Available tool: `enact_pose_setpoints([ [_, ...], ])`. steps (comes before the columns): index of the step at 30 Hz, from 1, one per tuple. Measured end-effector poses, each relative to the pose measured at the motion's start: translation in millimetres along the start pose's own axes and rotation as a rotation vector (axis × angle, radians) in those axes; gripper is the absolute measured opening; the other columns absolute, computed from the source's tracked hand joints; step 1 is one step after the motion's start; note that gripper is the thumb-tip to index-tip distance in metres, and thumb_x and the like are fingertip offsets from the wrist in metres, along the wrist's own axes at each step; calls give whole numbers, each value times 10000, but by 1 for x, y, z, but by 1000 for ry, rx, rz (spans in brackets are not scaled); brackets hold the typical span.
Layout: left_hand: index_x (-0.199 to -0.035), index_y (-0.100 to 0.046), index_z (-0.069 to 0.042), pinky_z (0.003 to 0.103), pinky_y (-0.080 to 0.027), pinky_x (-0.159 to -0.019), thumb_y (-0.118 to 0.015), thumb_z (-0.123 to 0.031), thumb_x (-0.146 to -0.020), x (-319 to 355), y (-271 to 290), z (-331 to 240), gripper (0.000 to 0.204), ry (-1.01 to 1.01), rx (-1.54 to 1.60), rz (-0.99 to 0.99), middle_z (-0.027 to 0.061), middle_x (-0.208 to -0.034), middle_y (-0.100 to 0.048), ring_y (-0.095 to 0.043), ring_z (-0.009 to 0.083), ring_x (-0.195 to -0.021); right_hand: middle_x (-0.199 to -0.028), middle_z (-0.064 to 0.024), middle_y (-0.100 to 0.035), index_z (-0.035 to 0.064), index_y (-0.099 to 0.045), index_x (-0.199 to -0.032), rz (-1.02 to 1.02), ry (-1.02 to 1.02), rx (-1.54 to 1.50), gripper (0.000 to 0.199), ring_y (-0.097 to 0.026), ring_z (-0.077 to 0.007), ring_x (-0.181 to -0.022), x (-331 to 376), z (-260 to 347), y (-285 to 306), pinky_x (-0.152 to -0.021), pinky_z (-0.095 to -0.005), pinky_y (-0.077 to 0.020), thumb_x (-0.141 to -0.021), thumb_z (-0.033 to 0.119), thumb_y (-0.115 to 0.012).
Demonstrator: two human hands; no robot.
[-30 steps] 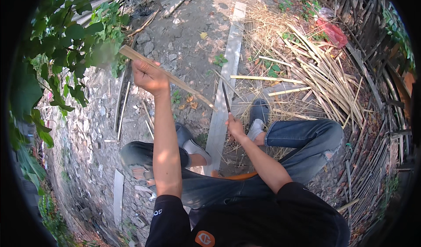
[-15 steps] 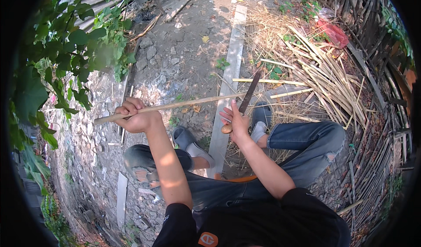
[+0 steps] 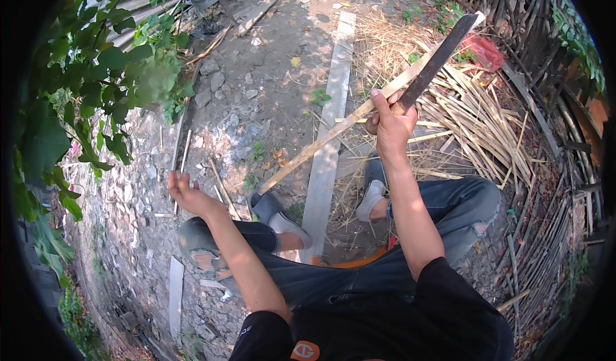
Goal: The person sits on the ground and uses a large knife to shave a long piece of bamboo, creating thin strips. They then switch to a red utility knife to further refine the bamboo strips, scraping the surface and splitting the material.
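Note:
My right hand [image 3: 394,133] is raised in front of my right foot, fingers wrapped round the handle of a machete [image 3: 439,59]. The dark blade points up and to the far right. The same hand pinches a long pale bamboo strip [image 3: 321,143] under the thumb. That strip slants from close to my left shoe up behind the blade, its far end showing just past the blade's tip. Off to the left, my left hand [image 3: 192,195] hangs above the ground by my left knee, palm up. Its fingers are loosely bent and apart, with nothing in them.
A long grey plank [image 3: 325,175] lies on the ground between my feet. A pile of split bamboo strips [image 3: 481,117] and straw spreads at the right, near a red plastic bag [image 3: 484,53]. Leafy branches [image 3: 102,72] hang at the left; a stick fence [image 3: 545,245] runs along the right.
My left hand has let go of the bamboo strip and dropped slightly. My right hand has moved up and right with the machete and strip, which now slants more steeply.

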State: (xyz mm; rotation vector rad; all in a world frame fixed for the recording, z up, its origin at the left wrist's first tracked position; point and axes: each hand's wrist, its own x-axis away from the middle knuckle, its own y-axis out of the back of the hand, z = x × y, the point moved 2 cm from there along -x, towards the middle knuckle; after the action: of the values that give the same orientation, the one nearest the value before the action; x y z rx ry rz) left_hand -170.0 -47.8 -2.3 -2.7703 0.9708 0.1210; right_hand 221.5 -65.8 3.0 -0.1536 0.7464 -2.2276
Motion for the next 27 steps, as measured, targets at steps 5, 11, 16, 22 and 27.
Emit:
enact_pose_setpoints([
  [5,-1414,-530,-27,310,-490,-911,-645,-260,-1023,94,-89,-15,470,-120,-70,1005,95,-1294,-641,-605,160,-1113,-795,-70,-704,109,-504,-812,304,-10,148,329,-558,-66,-550,11,0,-12,-472,-228,-411,-852,11,-815],
  [11,-1312,-624,5,286,-533,-821,-680,-77,-981,147,-116,9,346,-6,-29,1517,85,-1071,-730,-674,130,-932,-941,-178,-762,74,-489,-745,547,-136,136,338,-722,-144,-854,32,6,-34,-732,-289,-584,-851,-23,-795],
  [16,-1162,-716,22,270,-534,-752,-673,-37,-969,130,-115,21,206,-67,-128,1281,65,-896,-747,-682,105,-824,-1099,-253,-731,79,-481,-766,492,-86,87,346,-738,-186,-863,25,9,-23,-706,-309,-597,-840,-25,-803],
  [22,-1167,-720,14,282,-541,-752,-679,-63,-965,94,-118,33,219,-166,-203,1172,105,-966,-759,-706,130,-856,-1151,-236,-722,109,-469,-769,387,-220,95,359,-652,-66,-713,25,8,6,-445,-202,-425,-852,-14,-797],
  [27,-1355,-584,18,324,-554,-866,-629,-153,-1019,98,-122,24,380,-327,-116,1074,137,-1114,-729,-710,195,-982,-1103,-233,-732,109,-452,-723,365,-237,193,395,-626,-64,-637,33,-9,29,-420,-216,-407,-845,43,-822],
])
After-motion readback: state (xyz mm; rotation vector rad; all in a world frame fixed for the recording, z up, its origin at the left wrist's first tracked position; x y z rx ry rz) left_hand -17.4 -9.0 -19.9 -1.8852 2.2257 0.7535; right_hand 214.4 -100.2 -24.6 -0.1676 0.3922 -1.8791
